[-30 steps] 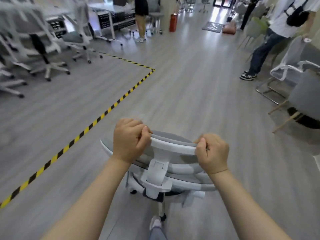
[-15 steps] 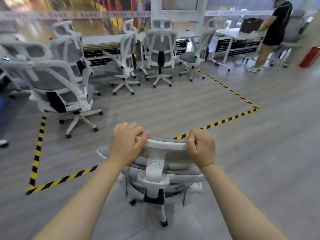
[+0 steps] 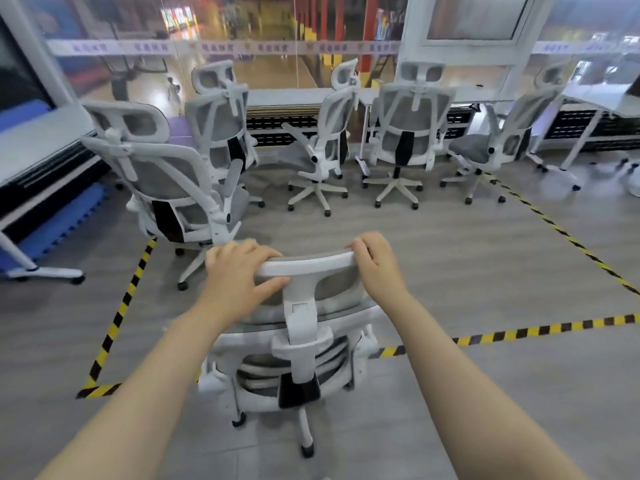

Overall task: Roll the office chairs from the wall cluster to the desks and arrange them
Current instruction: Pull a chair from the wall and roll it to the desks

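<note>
We grip the chair's headrest [image 3: 308, 263] with our left hand [image 3: 239, 271] and right hand [image 3: 375, 268], crossing the floor tape [image 3: 110, 330]; five chairs [image 3: 412, 133] already sit by the table [image 3: 277, 97].

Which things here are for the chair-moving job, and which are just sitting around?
For the job:
- chair being pushed, left hand and right hand gripping its headrest
- other chairs by the desks

Just around:
- yellow-black floor tape
- blue mat
- glass wall
</note>
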The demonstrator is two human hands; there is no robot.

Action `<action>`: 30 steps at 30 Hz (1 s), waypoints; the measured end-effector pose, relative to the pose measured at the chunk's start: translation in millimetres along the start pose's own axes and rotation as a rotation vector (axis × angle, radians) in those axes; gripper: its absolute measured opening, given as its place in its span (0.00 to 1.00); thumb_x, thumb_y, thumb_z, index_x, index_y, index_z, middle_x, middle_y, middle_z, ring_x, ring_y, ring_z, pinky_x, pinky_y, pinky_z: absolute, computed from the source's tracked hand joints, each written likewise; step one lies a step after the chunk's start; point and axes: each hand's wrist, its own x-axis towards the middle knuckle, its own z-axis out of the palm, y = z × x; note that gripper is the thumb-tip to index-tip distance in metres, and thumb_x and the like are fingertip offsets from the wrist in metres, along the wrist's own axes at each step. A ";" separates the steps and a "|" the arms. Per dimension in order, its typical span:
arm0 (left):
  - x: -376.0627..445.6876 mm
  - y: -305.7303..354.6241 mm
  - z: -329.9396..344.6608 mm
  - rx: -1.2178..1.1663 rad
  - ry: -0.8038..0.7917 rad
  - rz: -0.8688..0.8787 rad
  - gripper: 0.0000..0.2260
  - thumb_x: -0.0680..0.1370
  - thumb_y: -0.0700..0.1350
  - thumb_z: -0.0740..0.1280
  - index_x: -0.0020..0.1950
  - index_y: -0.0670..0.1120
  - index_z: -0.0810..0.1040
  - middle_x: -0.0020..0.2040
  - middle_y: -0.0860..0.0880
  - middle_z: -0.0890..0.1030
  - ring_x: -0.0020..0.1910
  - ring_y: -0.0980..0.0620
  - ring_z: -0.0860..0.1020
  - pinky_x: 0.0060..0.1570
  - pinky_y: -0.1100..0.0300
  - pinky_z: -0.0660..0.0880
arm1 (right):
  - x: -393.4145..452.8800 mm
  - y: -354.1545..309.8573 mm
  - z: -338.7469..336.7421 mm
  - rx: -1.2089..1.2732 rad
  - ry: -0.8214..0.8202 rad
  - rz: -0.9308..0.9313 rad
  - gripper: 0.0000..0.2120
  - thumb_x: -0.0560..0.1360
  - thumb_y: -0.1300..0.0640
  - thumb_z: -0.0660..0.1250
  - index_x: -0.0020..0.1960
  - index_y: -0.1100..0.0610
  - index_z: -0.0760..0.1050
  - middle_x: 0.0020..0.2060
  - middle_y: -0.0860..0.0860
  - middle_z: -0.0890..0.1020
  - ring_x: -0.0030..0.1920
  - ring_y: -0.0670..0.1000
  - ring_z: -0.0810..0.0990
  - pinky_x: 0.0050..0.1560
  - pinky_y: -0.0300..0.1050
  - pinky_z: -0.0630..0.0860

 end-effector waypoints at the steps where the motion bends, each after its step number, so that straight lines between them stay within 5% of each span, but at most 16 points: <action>1: 19.3 -1.3 7.8 0.010 0.008 -0.021 0.23 0.69 0.71 0.53 0.55 0.64 0.76 0.49 0.60 0.75 0.52 0.54 0.69 0.51 0.56 0.54 | 24.1 8.4 2.0 0.016 -0.008 0.015 0.15 0.81 0.59 0.56 0.41 0.66 0.73 0.38 0.55 0.75 0.42 0.47 0.71 0.45 0.42 0.68; 6: 109.9 -5.2 47.3 0.036 0.006 -0.109 0.25 0.69 0.71 0.50 0.57 0.63 0.75 0.47 0.61 0.70 0.53 0.53 0.68 0.52 0.57 0.52 | 137.1 49.5 1.3 0.044 -0.094 0.022 0.12 0.80 0.61 0.57 0.44 0.58 0.78 0.41 0.43 0.75 0.47 0.39 0.72 0.45 0.26 0.65; 10: 185.2 -10.9 80.6 0.046 -0.020 -0.166 0.20 0.72 0.69 0.58 0.57 0.62 0.76 0.49 0.59 0.73 0.53 0.51 0.70 0.56 0.54 0.57 | 221.9 83.0 6.8 0.113 -0.099 0.073 0.13 0.79 0.63 0.56 0.41 0.57 0.77 0.41 0.44 0.74 0.46 0.38 0.72 0.45 0.30 0.65; 13: 240.8 -12.8 108.1 0.088 0.008 -0.209 0.22 0.71 0.70 0.54 0.57 0.61 0.76 0.50 0.58 0.74 0.52 0.51 0.72 0.59 0.52 0.60 | 291.4 106.2 6.2 0.085 -0.164 0.112 0.12 0.78 0.62 0.56 0.40 0.56 0.76 0.44 0.48 0.74 0.46 0.39 0.72 0.43 0.27 0.64; 18: 336.1 -1.8 158.0 0.133 0.050 -0.249 0.22 0.71 0.70 0.55 0.55 0.60 0.77 0.48 0.57 0.75 0.48 0.51 0.73 0.56 0.51 0.62 | 397.6 162.3 -4.4 0.034 -0.205 0.106 0.13 0.78 0.59 0.55 0.45 0.65 0.74 0.47 0.54 0.75 0.48 0.50 0.73 0.47 0.42 0.66; 23: 430.9 23.0 203.2 0.142 0.036 -0.307 0.16 0.72 0.65 0.65 0.56 0.60 0.77 0.48 0.57 0.76 0.49 0.50 0.73 0.56 0.52 0.61 | 501.1 217.5 -28.0 0.005 -0.270 0.098 0.14 0.79 0.59 0.53 0.44 0.62 0.75 0.44 0.50 0.73 0.45 0.41 0.72 0.42 0.24 0.64; 26: 490.3 23.8 221.3 0.119 0.001 -0.301 0.17 0.75 0.64 0.57 0.60 0.60 0.75 0.51 0.58 0.75 0.52 0.51 0.72 0.57 0.54 0.58 | 568.3 239.9 -35.6 -0.001 -0.311 0.103 0.13 0.79 0.59 0.53 0.45 0.63 0.74 0.44 0.50 0.73 0.46 0.46 0.72 0.42 0.29 0.64; 30: 559.8 15.5 247.7 -0.009 -0.011 -0.266 0.22 0.78 0.59 0.45 0.64 0.60 0.71 0.54 0.60 0.73 0.54 0.53 0.69 0.54 0.59 0.52 | 643.5 272.7 -39.8 0.003 -0.313 0.115 0.14 0.79 0.59 0.53 0.45 0.62 0.76 0.45 0.50 0.74 0.45 0.40 0.72 0.42 0.29 0.63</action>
